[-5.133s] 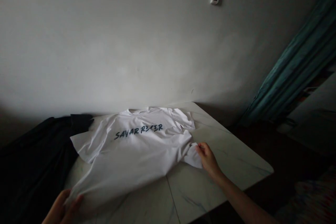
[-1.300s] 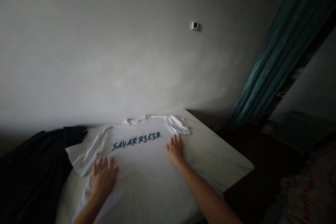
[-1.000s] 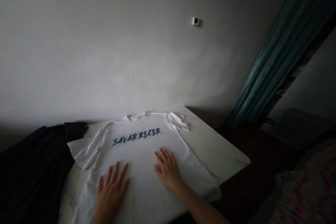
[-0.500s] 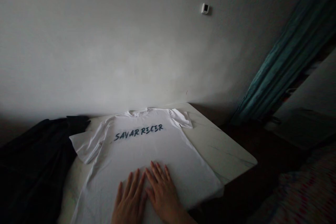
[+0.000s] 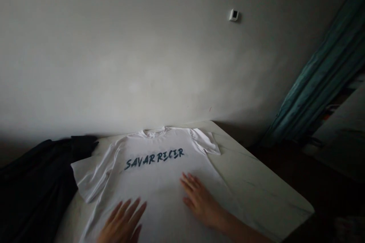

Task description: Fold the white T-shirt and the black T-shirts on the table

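A white T-shirt (image 5: 159, 186) with dark lettering across the chest lies spread out, its collar toward the wall. Over its lower left part is my left hand (image 5: 122, 222), fingers apart and holding nothing. My right hand (image 5: 199, 201) is over the right side of the shirt below the lettering, also with fingers stretched out and nothing in them. Whether either palm presses on the fabric I cannot tell. The shirt's hem lies outside the view.
Under the shirt is a white marble-patterned table (image 5: 256, 182), its rounded corner at the right. Dark clothing (image 5: 37, 186) lies to the left. Behind rises a pale wall (image 5: 142, 45) with a small white device (image 5: 234, 15). A teal curtain (image 5: 316, 72) hangs at the right.
My hands have moved apart from side by side: the left toward the lower left, the right to the right. The view has shifted a little. The shirt still lies spread out.
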Demonstrator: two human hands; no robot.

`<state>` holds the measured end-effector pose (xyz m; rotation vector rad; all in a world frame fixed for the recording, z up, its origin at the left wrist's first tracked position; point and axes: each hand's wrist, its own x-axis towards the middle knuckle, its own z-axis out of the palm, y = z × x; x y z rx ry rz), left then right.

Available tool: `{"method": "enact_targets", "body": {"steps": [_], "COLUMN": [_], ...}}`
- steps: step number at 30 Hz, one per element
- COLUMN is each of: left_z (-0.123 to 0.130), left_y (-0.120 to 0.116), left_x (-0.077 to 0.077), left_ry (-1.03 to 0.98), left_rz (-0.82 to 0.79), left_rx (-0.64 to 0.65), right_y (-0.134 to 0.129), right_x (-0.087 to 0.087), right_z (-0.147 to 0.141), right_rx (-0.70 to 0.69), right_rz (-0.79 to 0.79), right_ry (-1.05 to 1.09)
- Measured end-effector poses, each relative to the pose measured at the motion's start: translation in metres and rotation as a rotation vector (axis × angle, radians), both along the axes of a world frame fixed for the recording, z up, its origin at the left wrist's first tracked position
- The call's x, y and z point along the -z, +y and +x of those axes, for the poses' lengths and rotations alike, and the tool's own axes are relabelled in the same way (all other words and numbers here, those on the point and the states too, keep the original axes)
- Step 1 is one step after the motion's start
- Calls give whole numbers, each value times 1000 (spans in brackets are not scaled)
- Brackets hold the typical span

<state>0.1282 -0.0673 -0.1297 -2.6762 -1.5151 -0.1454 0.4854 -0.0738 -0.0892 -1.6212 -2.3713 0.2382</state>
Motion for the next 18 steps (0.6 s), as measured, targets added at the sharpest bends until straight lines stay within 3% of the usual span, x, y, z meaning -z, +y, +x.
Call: {"method": "enact_targets", "body": {"steps": [2, 3, 6, 9, 12, 15, 18], "left_z": [50, 69, 95, 84, 67, 59, 56], "left_y": [57, 85, 160, 220, 262, 289, 302], "left_x": [-13, -18, -31, -40, -49, -54, -50], "left_ry": [-97, -125, -142, -71, -12, -7, -41], "left_rz": [53, 58, 31, -20, -53, -54, 8], "left_rx": [117, 144, 74, -37, -170, -256, -320], "right_y": [55, 83, 162, 229, 279, 309, 322], "right_x": [-14, -18, -22, -27, -32, -31, -26], "right_z": [-45, -59, -68, -44, -23, -20, -25], "right_rx": [-193, -225, -174, -61, 39, 86, 108], "right_rz": [-14, -3, 8, -50, -78, -65, -43], "right_ry": [48, 64, 63, 11, -19, -23, -21]}}
